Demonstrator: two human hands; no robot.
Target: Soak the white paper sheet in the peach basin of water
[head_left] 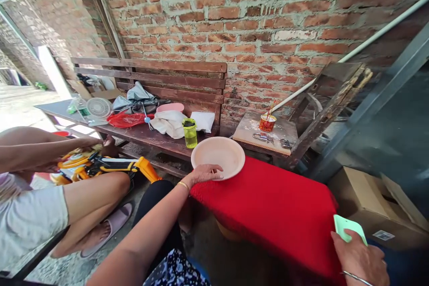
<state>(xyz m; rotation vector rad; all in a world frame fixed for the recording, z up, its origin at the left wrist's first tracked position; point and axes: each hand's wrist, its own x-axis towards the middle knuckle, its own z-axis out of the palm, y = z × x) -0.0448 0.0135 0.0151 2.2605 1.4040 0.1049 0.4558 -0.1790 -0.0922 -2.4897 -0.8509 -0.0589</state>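
A person's left hand (205, 173) reaches over the near rim of a pale basin (219, 157) at the far left end of a red-covered table (275, 205), fingers extended toward its inside; the thumb is hard to make out, and whether the fingers grip the rim cannot be told. At the table's near right corner, the right hand (361, 257) closes its fingers around a pale green object (350, 228), its lower part hidden in the hand and its kind unclear. An open cardboard box (372, 214), cut off by the right edge, sits in shadow beyond. Behind the basin, a yellow-green bottle (190, 134) partly covers white cloth (169, 124) on a wooden bench (147, 136). At left, a seated co-worker (83, 201), head out of frame, bends over a yellow-and-black item (107, 165), partly hidden by an arm and a knee, its make-up hard to read.
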